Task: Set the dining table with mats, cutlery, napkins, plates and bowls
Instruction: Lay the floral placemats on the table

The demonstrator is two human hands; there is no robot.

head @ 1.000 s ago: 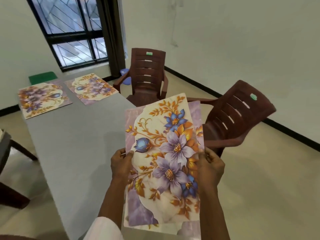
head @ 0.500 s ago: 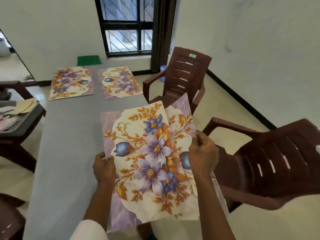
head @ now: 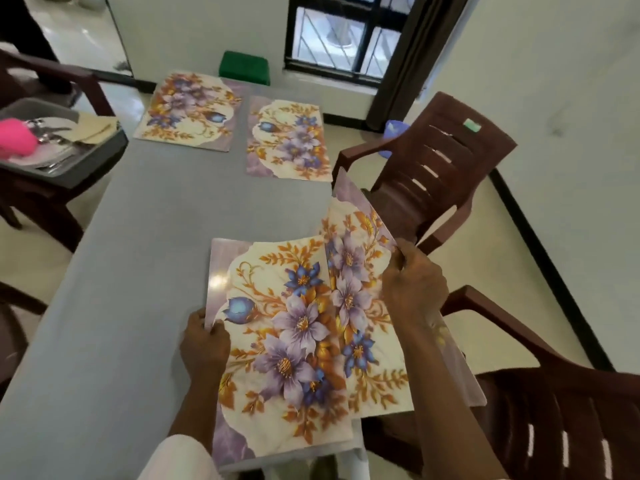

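Left hand [head: 204, 344] pinches one floral placemat [head: 277, 341] at its 9 o'clock edge, right hand [head: 414, 282] grips a second placemat [head: 353, 237] tilted up at 3 o'clock over the near end of the table [head: 156, 254]; mat-laying step, and next probably calls for separating the two and laying each flat.

Home dining room: long grey tabletop [head: 166, 237] with floral mats [head: 289, 140] on it, brown plastic armchairs [head: 446, 161] alongside, grilled window [head: 343, 32] in plain cream walls, pale tiled floor [head: 485, 271], grey tub [head: 69, 157] holding cutlery beside the tabletop.
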